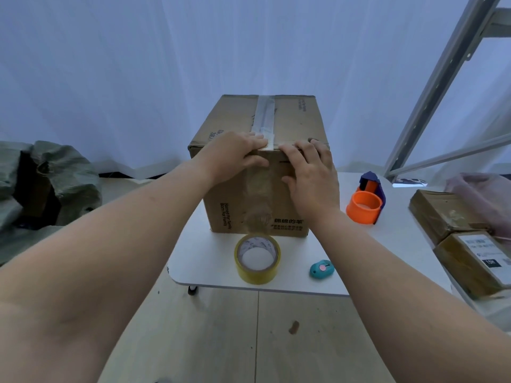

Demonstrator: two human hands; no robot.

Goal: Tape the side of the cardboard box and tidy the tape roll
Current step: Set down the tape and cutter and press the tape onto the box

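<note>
Nearest the camera, two bare forearms reach forward over a pale wooden floor (221, 341). On the near edge of the white surface (387, 261), at about 6 o'clock from the cardboard box, the tape roll (257, 258) lies flat with its hole facing up, just beside the box's foot. At 3 o'clock from the roll, a small teal cutter (321, 268) lies apart from it.

The cardboard box (260, 172) stands upright on the surface, its near face carrying a clear strip of tape (258, 194) that runs down the middle toward the roll. Both hands are flat and spread, gripping nothing, pressed on the box's near top edge. The left hand (237, 154) lies at 10 o'clock of the near face, fingers over the end of the tape where it folds over the edge. The right hand (311, 175) lies at 2 o'clock, palm against the near face, fingertips on the top edge. The two hands are close but not touching.

At 3 o'clock from the box, an orange and purple tape dispenser (365, 201) stands on the surface. Farther right, brown parcels (467, 244) are stacked. A pale curtain (138, 64) hangs behind.
</note>
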